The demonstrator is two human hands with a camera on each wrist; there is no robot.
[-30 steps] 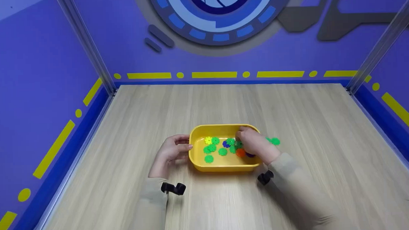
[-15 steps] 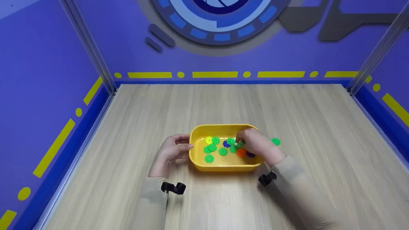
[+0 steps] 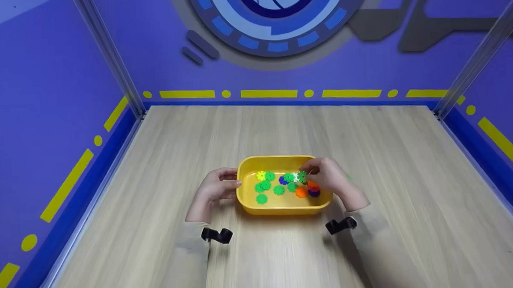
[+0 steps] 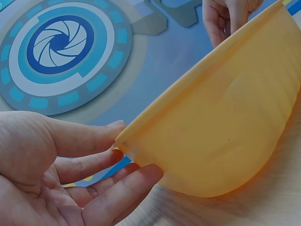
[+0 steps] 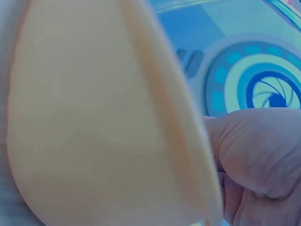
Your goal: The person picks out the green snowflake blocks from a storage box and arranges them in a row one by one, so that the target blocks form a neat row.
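Note:
A yellow plastic tub (image 3: 284, 211) stands on the table, holding several small notched plastic discs. Most of these are green, such as one green disc (image 3: 262, 199) near the front wall. At the tub's left end my left hand (image 3: 215, 190) grips the rim; in the left wrist view its fingertips (image 4: 150, 174) lie against the outer wall. Inside the right end, my right hand (image 3: 330, 175) pinches a tilted green notched disc (image 3: 302, 177) over the others. In the right wrist view the tub wall (image 5: 94, 117) hides the fingertips.
A yellow disc (image 3: 261, 176), blue disc (image 3: 283, 180) and orange disc (image 3: 301, 192) lie in the tub. A green disc (image 3: 349, 176) on the table to its right is mostly hidden by my right hand. Blue walls (image 3: 159, 58) enclose the wooden table (image 3: 281, 130).
My right hand has shifted right and turned, uncovering an orange and a dark disc at the tub's right end. The green disc at its fingertips has tilted up. My left hand and the tub stay put.

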